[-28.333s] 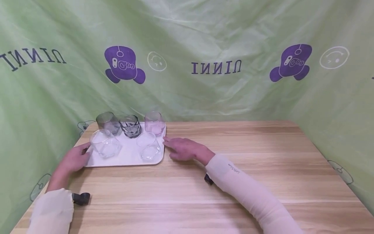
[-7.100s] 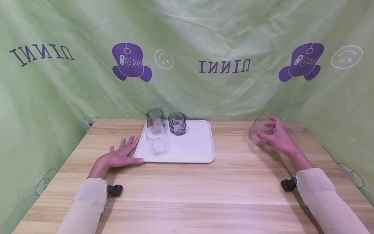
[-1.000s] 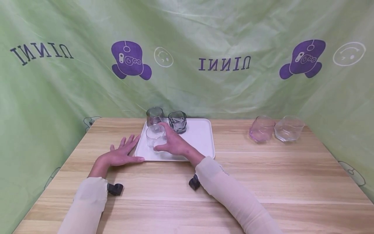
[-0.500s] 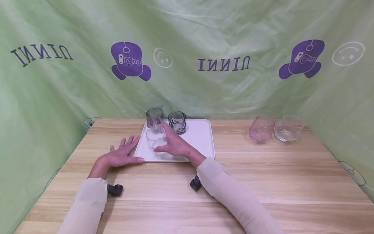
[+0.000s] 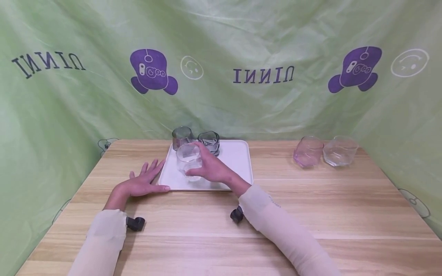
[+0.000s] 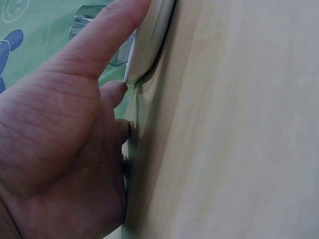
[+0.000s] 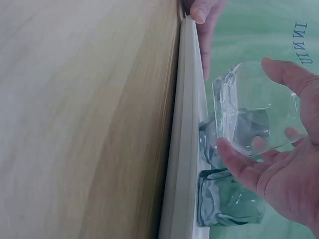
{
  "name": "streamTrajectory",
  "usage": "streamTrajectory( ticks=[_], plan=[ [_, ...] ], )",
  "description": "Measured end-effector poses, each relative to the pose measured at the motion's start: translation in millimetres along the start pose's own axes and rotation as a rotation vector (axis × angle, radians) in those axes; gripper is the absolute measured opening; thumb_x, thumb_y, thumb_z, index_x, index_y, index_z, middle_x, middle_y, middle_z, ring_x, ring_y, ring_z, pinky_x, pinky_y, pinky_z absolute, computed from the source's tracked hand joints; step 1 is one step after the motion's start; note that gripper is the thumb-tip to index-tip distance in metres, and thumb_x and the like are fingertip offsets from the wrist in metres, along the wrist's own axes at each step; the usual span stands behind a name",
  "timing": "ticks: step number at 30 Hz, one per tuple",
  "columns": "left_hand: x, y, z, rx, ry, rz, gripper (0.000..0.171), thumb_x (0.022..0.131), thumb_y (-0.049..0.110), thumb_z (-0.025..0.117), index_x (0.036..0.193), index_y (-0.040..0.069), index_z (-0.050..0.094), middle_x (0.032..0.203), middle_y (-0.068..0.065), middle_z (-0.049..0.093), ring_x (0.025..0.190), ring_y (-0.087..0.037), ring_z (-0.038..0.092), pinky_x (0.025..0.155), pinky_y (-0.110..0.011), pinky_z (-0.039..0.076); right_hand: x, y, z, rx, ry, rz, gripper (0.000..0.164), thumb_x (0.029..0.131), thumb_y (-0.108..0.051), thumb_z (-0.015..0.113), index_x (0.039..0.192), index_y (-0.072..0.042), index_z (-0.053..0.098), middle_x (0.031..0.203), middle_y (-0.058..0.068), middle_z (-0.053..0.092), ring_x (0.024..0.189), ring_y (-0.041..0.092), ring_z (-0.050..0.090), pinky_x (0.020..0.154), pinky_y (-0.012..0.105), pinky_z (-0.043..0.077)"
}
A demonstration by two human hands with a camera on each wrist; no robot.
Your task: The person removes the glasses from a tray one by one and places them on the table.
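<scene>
My right hand (image 5: 213, 165) grips a clear drinking glass (image 5: 185, 156) around its side. In the right wrist view the clear glass (image 7: 239, 107) hangs over the white tray (image 7: 184, 124), its thick base apart from the tray. My left hand (image 5: 142, 184) lies spread at the left edge of the tray (image 5: 235, 174), with the thumb over the near left corner. At the back of the tray stand a smoky grey glass (image 5: 181, 135) and a darker, wavy-sided grey glass (image 5: 210, 142). The held glass and the right hand partly cover both.
At the back right of the wooden table (image 5: 193, 230) a pink-tinted glass (image 5: 308, 151) and another clear glass (image 5: 341, 151) stand side by side. A green printed curtain (image 5: 221, 111) hangs right behind the table and along both sides.
Since the oldest frame, the pink and one clear glass have gone from tray to right table side. Just now my right hand has raised the other clear glass, shifting it slightly right. Left hand stays.
</scene>
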State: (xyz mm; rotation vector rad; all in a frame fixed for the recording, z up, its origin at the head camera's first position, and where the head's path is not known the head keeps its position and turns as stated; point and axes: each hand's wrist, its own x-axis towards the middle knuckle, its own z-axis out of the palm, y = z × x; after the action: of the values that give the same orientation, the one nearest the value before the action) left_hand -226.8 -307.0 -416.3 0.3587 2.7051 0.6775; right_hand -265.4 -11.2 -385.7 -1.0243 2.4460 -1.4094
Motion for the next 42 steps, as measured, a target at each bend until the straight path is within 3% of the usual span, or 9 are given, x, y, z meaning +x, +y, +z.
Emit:
streamTrajectory(
  ticks=[7, 13, 20, 28, 36, 42],
  plan=[
    [-1.1, -1.7, 0.1, -0.001, 0.003, 0.000, 0.110, 0.091, 0.064, 0.066, 0.167, 0.015, 0.003, 0.169, -0.025, -0.009, 0.150, -0.052, -0.016, 0.102, -0.082, -0.015, -8, 0, -10, 0.002, 0.006, 0.011, 0.095, 0.088, -0.024, 0.084, 0.159, -0.009, 0.024, 0.156, 0.021, 0.038, 0.133, 0.036, 0.050, 0.110, 0.049, 0.042],
    [-1.9, -1.4, -0.2, -0.015, 0.005, 0.007, 0.111, 0.091, 0.064, 0.067, 0.167, 0.015, 0.003, 0.168, -0.026, -0.010, 0.149, -0.053, -0.016, 0.102, -0.081, -0.017, -21, 2, -19, 0.033, 0.036, 0.068, 0.095, 0.083, -0.031, 0.087, 0.157, -0.016, 0.029, 0.152, 0.019, 0.047, 0.129, 0.032, 0.055, 0.107, 0.048, 0.044],
    [-1.3, -1.1, 0.3, -0.016, 0.005, 0.010, 0.110, 0.091, 0.063, 0.066, 0.167, 0.015, 0.002, 0.168, -0.025, -0.011, 0.149, -0.053, -0.017, 0.102, -0.081, -0.018, -36, 5, -33, 0.000, 0.074, 0.100, 0.097, 0.081, -0.030, 0.089, 0.157, -0.016, 0.031, 0.150, 0.015, 0.051, 0.123, 0.028, 0.058, 0.104, 0.046, 0.046],
    [-0.8, -0.2, 0.2, -0.015, 0.006, 0.014, 0.110, 0.091, 0.063, 0.066, 0.167, 0.014, 0.002, 0.168, -0.026, -0.011, 0.149, -0.053, -0.017, 0.102, -0.081, -0.018, -50, 9, -53, -0.025, 0.101, 0.086, 0.093, 0.080, -0.024, 0.089, 0.154, -0.012, 0.034, 0.146, 0.019, 0.051, 0.117, 0.035, 0.059, 0.098, 0.048, 0.049],
    [-1.3, -0.9, 0.3, -0.018, 0.005, 0.011, 0.111, 0.091, 0.063, 0.066, 0.167, 0.014, 0.002, 0.168, -0.025, -0.011, 0.149, -0.052, -0.017, 0.102, -0.081, -0.017, -68, 14, -76, 0.033, 0.126, 0.127, 0.090, 0.080, -0.021, 0.090, 0.151, -0.013, 0.034, 0.148, 0.016, 0.049, 0.118, 0.034, 0.060, 0.091, 0.049, 0.054],
    [-0.7, -0.2, -0.4, -0.019, -0.001, 0.008, 0.111, 0.091, 0.063, 0.067, 0.167, 0.015, 0.002, 0.168, -0.025, -0.011, 0.149, -0.052, -0.017, 0.102, -0.081, -0.017, -80, 25, -97, 0.036, 0.173, 0.156, 0.091, 0.080, -0.020, 0.090, 0.153, -0.015, 0.035, 0.144, 0.017, 0.052, 0.121, 0.039, 0.057, 0.096, 0.052, 0.051]
  ],
)
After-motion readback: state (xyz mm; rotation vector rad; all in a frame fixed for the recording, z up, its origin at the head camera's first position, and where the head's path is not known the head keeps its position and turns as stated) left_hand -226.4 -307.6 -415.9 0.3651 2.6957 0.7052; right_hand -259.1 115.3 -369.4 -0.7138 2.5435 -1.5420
